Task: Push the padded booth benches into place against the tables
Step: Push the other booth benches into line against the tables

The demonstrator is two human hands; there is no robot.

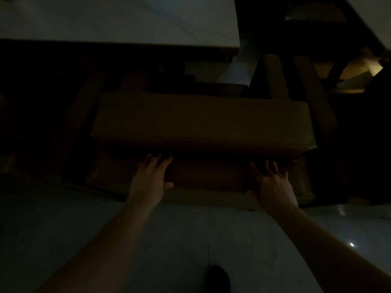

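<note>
The room is very dim. A brown padded bench (201, 117) lies across the middle of the head view, its cushion top above a darker front panel. My left hand (151, 176) rests flat on that front panel, left of centre, fingers spread. My right hand (273, 182) presses the panel near the right end, fingers also spread. Neither hand wraps around anything. Beyond the bench stands a pale-topped table (118, 20), its near edge a short gap from the bench's far side.
Dark table legs and another piece of furniture (313, 98) crowd the right side past the bench's end. Pale glossy floor tiles (169, 240) lie under my arms. My dark shoe (219, 279) shows at the bottom. A lit patch glows far right.
</note>
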